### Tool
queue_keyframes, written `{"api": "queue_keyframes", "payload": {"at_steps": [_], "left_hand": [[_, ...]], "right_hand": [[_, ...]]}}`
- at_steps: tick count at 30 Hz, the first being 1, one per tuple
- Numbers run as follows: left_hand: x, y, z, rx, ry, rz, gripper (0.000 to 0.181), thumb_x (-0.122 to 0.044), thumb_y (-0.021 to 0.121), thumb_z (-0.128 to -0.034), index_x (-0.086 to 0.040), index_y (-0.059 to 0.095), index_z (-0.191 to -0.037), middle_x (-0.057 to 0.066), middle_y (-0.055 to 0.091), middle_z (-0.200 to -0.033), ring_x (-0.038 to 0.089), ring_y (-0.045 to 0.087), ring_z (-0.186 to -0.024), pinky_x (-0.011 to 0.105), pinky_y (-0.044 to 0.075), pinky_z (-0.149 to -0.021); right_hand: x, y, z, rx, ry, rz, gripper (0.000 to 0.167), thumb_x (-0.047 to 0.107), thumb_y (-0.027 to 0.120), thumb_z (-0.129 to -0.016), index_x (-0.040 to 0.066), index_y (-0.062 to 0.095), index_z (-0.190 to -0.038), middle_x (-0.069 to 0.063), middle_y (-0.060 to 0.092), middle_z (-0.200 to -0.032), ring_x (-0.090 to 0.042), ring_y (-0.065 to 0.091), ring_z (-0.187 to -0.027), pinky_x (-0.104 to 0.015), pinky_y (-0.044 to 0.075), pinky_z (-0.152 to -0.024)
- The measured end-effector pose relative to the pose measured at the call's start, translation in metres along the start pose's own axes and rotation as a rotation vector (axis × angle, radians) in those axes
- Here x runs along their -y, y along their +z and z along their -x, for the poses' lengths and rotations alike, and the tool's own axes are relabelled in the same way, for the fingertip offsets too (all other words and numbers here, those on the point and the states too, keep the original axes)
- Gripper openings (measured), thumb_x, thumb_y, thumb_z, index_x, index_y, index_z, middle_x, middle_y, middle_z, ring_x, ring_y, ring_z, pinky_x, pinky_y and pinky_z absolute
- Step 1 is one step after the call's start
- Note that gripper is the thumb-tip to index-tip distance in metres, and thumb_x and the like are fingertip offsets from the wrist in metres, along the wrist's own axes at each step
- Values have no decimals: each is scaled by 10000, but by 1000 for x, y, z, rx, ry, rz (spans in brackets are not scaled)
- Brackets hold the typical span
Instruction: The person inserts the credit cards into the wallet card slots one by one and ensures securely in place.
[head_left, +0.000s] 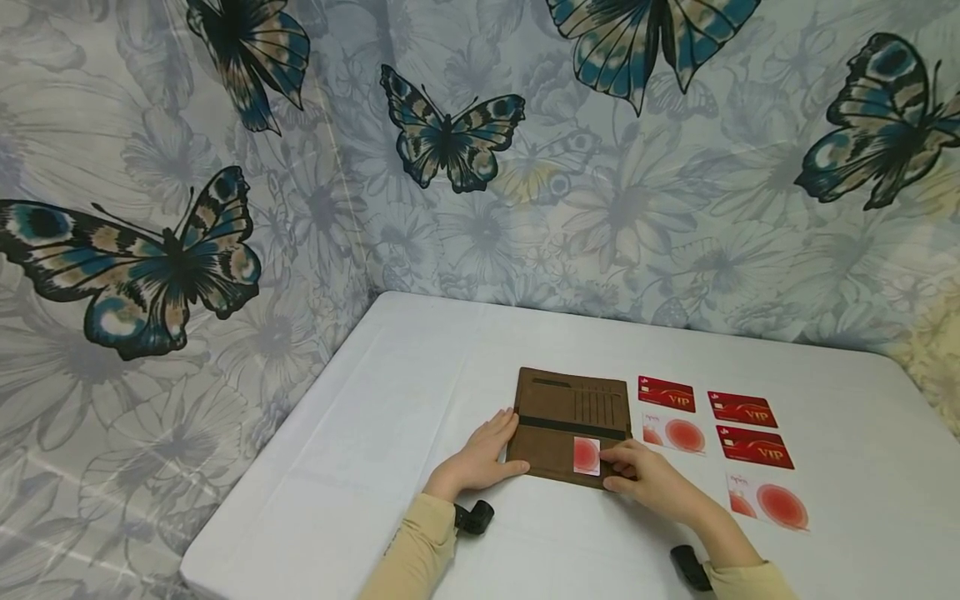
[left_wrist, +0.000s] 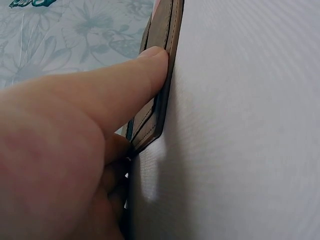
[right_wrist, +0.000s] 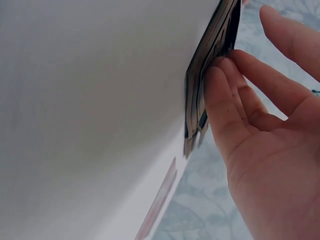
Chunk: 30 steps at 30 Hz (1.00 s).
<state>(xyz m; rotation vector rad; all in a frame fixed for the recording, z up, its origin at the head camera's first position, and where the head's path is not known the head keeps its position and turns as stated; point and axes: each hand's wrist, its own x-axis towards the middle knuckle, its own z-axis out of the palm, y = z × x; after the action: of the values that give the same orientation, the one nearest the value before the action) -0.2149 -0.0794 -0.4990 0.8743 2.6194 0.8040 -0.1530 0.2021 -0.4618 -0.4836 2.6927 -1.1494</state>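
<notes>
A brown bifold wallet (head_left: 573,397) lies spread open on the white table. One white-and-red card (head_left: 587,457) shows on its near half, only the part with the red circle visible. My left hand (head_left: 486,458) rests at the wallet's left side, fingers along the edge; its thumb (left_wrist: 152,62) presses the near edge in the left wrist view. At the near right part, the fingertips of my right hand (head_left: 651,478) touch beside the card's right edge. In the right wrist view its fingers (right_wrist: 218,90) bend lightly against the wallet, another digit standing apart; the card is hidden there.
Right of the wallet lie several cards: red VIP cards (head_left: 667,394) and white ones with red circles (head_left: 780,502). The white table (head_left: 345,417) meets butterfly-patterned wall cloth (head_left: 465,242) behind and on the left.
</notes>
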Motion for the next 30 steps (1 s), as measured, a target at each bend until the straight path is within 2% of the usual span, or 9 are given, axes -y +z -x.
{"api": "queue_keyframes", "payload": {"at_steps": [5,16,30], "left_hand": [[0,0,0,-2,-1,-10,809,-462,525,-915,-7,155,-1472,95,76,-1537,186,19,-1395,375,59,-1111],[-1,-1,1,-4,4,-7,809,-464,526,-915,-3,160,-1470,105,81,-1536,191,23,-1395,380,63,-1111],[-1,-1,1,-5,15,-18,805,-467,518,-918,2,163,-1468,109,81,-1535,198,26,-1395,381,66,-1111]], "right_hand": [[0,2,-3,2,-12,7,368,143,712,-820,-32,623,-1132,-44,529,-979,-190,495,-856,-273,489,-723],[2,6,-9,18,-39,-7,321,93,667,-850,-41,621,-1138,-52,513,-973,-194,468,-842,-236,458,-675],[3,9,-12,58,-75,70,447,148,694,-835,-52,581,-1219,-49,488,-1021,-189,453,-904,-280,437,-710]]}}
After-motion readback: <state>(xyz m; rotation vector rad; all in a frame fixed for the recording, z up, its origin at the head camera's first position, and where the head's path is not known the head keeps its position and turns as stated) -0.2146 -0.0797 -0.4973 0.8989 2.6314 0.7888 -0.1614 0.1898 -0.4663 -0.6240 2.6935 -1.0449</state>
